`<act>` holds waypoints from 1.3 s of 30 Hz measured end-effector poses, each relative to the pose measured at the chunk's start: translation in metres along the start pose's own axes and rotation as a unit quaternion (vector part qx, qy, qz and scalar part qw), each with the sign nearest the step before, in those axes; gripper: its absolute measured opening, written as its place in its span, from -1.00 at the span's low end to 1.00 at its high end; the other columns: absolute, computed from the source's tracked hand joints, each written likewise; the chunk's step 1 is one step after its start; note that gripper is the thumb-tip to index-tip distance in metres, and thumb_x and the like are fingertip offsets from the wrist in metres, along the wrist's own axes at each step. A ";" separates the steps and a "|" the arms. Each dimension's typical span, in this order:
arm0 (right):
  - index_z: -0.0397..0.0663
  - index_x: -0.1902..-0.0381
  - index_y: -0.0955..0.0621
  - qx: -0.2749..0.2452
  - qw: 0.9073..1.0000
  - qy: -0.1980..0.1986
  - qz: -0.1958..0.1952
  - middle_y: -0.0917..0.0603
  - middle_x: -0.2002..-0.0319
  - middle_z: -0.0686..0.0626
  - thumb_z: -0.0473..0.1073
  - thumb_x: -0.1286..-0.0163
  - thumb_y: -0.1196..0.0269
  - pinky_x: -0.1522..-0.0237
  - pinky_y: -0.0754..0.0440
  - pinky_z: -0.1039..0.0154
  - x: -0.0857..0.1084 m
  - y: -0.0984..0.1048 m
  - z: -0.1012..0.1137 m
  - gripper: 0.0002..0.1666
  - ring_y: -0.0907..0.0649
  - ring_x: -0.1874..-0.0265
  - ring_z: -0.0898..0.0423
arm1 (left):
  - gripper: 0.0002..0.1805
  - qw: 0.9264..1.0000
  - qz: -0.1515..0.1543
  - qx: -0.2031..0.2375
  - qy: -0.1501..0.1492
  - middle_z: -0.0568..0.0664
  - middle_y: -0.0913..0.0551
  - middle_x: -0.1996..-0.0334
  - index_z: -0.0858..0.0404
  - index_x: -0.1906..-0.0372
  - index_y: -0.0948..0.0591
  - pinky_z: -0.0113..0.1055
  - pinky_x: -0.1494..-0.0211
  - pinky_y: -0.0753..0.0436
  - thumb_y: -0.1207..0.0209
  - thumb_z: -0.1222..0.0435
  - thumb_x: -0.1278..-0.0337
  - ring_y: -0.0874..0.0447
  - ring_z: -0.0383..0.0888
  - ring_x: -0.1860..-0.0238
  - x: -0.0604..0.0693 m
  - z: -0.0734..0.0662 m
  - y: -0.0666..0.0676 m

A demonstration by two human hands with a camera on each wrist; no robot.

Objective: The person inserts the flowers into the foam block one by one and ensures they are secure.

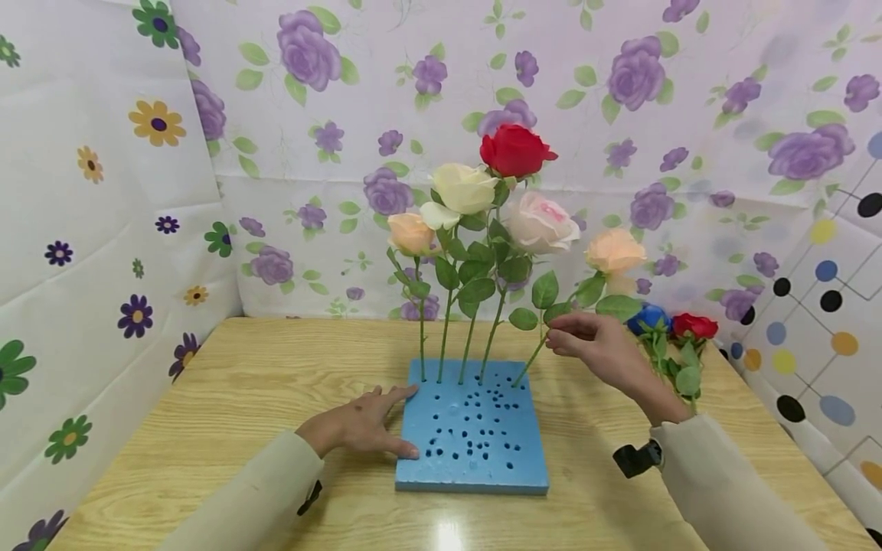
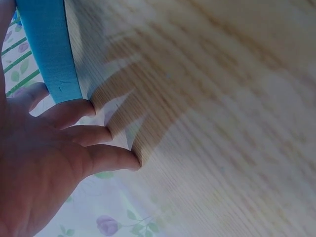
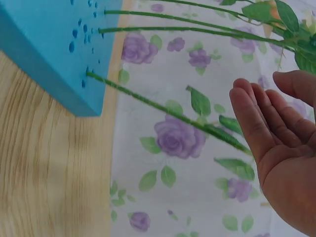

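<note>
My left hand rests at the left side of a blue foam board full of small holes; thumb and index finger touch its edge, while other fingertips meet the tabletop in the left wrist view. Several artificial roses stand in the board's back row: a peach rose, a cream rose, a red rose and a pale pink rose. At the right end, another peach rose leans rightward. Beside its stem is my right hand, fingers loosely extended and holding nothing.
A blue rose and a second red rose lie at the right back of the wooden table. Flower-printed cloth hangs behind, and dotted cloth lines the right side.
</note>
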State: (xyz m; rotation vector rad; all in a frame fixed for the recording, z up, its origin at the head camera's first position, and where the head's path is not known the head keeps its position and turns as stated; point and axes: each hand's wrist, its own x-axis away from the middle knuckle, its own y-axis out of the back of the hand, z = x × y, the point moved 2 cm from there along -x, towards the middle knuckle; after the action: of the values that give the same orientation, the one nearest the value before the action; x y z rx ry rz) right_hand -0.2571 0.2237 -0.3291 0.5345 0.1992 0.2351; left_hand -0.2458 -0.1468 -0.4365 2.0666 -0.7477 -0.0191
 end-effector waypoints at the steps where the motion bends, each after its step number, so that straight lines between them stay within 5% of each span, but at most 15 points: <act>1: -0.34 -0.20 -0.55 -0.009 1.000 0.000 0.002 -0.69 -0.02 -0.24 -0.05 -0.50 -0.23 0.02 -0.69 0.21 0.002 0.002 -0.001 -0.49 -0.74 0.11 0.12 | 0.15 1.000 -0.001 -0.001 0.000 0.14 -0.11 -0.55 -0.09 -0.60 -0.09 0.44 -0.37 -0.07 -0.38 -0.29 0.07 0.17 0.35 -0.53 0.000 0.000 0.000; 24: -0.51 -0.29 -0.41 -0.017 0.999 -0.051 0.005 -0.63 -0.06 -0.39 -0.02 -0.57 -0.13 0.06 -0.68 0.29 0.035 0.067 -0.046 -0.36 -0.75 0.12 0.18 | 0.14 1.000 -0.001 -0.005 0.002 0.14 -0.13 -0.54 -0.08 -0.60 -0.08 0.43 -0.37 -0.10 -0.37 -0.29 0.05 0.17 0.35 -0.53 0.001 -0.003 0.000; 39: -0.53 -0.29 -0.38 0.004 0.994 -0.104 -0.010 -0.68 -0.02 -0.28 0.07 -0.57 -0.10 0.11 -0.70 0.33 0.046 0.096 -0.093 -0.28 -0.75 0.14 0.22 | 0.15 1.000 -0.002 -0.011 0.006 0.11 -0.12 -0.55 -0.10 -0.60 -0.08 0.45 -0.35 -0.11 -0.36 -0.32 0.07 0.15 0.34 -0.53 0.001 -0.002 -0.001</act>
State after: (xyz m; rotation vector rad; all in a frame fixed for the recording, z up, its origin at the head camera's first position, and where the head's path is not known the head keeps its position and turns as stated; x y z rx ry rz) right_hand -0.2522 0.3603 -0.3628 0.5603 0.0023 0.1582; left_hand -0.2443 -0.1452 -0.4358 2.0462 -0.7342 -0.0172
